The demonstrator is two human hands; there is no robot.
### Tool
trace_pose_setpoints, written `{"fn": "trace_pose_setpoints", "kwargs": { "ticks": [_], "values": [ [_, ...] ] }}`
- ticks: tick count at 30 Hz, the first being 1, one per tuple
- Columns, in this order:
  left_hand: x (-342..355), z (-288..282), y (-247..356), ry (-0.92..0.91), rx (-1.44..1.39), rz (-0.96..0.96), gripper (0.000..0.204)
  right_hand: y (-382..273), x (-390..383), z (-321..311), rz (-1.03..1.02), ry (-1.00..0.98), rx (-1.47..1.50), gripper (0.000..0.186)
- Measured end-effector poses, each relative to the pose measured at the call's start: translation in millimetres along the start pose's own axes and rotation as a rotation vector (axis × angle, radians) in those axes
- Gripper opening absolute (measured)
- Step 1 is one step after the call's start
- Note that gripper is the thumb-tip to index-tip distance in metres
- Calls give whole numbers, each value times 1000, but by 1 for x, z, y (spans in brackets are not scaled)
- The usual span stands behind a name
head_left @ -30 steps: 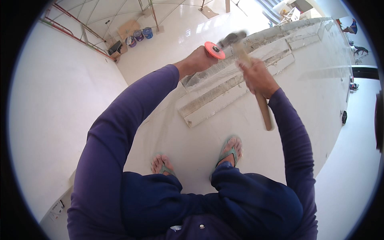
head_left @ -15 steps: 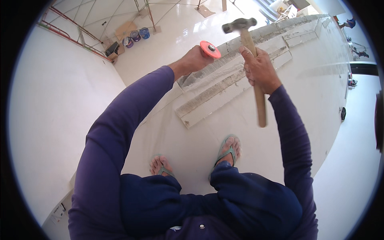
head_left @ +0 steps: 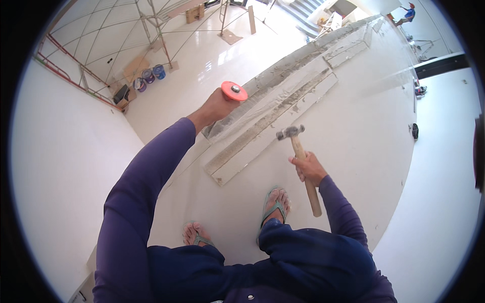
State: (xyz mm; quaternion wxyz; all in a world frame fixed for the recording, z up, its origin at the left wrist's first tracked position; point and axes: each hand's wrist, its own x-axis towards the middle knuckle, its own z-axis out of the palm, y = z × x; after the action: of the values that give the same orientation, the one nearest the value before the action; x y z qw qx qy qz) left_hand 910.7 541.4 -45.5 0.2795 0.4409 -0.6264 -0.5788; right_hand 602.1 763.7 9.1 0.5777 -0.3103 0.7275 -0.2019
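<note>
My left hand point(head_left: 216, 107) is raised and grips a chisel whose orange-red round hand guard point(head_left: 234, 91) with a metal head faces up; its tip is hidden behind the hand. My right hand point(head_left: 308, 167) holds a wooden-handled hammer point(head_left: 301, 156) lower down and to the right, its steel head pointing up-left, apart from the chisel. Under both hands runs a long chipped groove in the white wall point(head_left: 283, 103), with rough grey plaster showing. My feet in green sandals point(head_left: 275, 204) stand below.
Far below at upper left are paint buckets point(head_left: 149, 76), cardboard sheets and scaffold poles point(head_left: 156, 30) on a glossy white floor. Stairs point(head_left: 308, 10) rise at the top. Another person point(head_left: 406, 12) stands at the far top right. A dark fitting point(head_left: 415, 130) sits on the right.
My right hand has swung the hammer down and back to the right, away from the chisel head. My left hand with the chisel has stayed against the groove.
</note>
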Motion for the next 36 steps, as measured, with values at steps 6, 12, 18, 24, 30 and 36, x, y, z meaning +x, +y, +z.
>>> {"fn": "trace_pose_setpoints", "kwargs": {
  "ticks": [6,12,18,24,30,36],
  "values": [
    [-1,-1,6,-8,-4,-91,29,71,7,-13,89,-43,65,24],
    [0,2,14,-46,-58,-134,23,87,16,-20,-64,69,-735,41],
    [0,2,10,-43,-63,-93,22,31,20,-8,-38,86,-1332,56],
    [0,-4,-1,-73,11,-34,19,-127,52,69,-982,288,-878,58],
    [-10,-9,-17,-41,-203,189,39,-213,81,172,-971,232,-888,55],
    [-13,-4,-16,-8,-105,159,45,-199,127,179,-835,223,-836,49]
  ]
}}
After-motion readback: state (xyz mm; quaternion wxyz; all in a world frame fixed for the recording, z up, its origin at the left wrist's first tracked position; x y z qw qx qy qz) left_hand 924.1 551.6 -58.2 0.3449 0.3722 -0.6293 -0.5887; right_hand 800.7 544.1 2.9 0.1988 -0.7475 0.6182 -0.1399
